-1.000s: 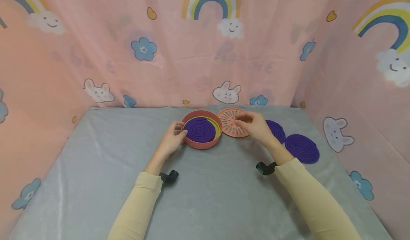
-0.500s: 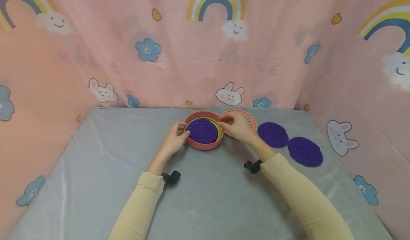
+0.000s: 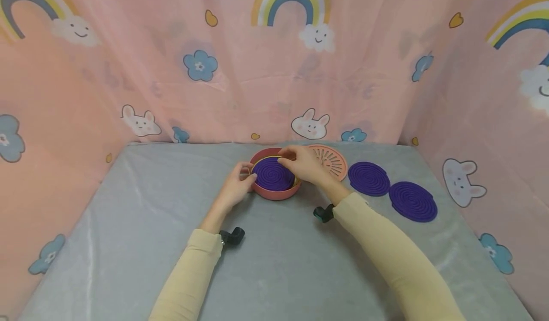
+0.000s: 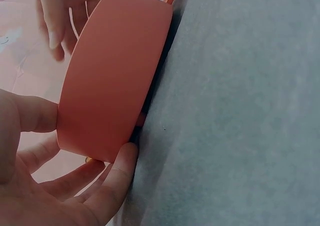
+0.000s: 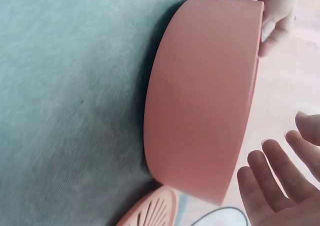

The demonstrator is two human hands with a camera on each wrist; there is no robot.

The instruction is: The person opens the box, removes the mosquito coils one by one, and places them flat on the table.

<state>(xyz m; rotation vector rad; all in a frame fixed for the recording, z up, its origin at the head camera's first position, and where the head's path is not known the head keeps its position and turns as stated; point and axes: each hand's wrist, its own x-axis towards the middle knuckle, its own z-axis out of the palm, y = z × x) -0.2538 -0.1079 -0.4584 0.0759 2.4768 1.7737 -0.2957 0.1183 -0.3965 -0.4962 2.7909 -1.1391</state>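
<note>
A round pink box (image 3: 276, 195) stands near the back of the grey-covered table. Inside it lies a purple spiral coil (image 3: 271, 175), with a bit of something yellow showing at its edge. My left hand (image 3: 234, 185) grips the box's left side, thumb at the rim and fingers against the outer wall. Over the right part of the box hovers my right hand (image 3: 306, 165), its fingers loosely bent. In the right wrist view that hand's fingers (image 5: 277, 181) are spread apart and hold nothing, clear of the pink wall. It hides part of the box and the yellow piece.
Right of the box lies a slotted pink lid (image 3: 336, 164), partly behind my right hand. Two more purple coils, a nearer-in coil (image 3: 369, 179) and an outer coil (image 3: 413, 201), lie further right. A pink printed curtain (image 3: 240, 97) closes off the back and sides.
My right hand has moved left from above the slotted lid to above the box, uncovering more of the lid and the coils. My left hand keeps its grip on the box.
</note>
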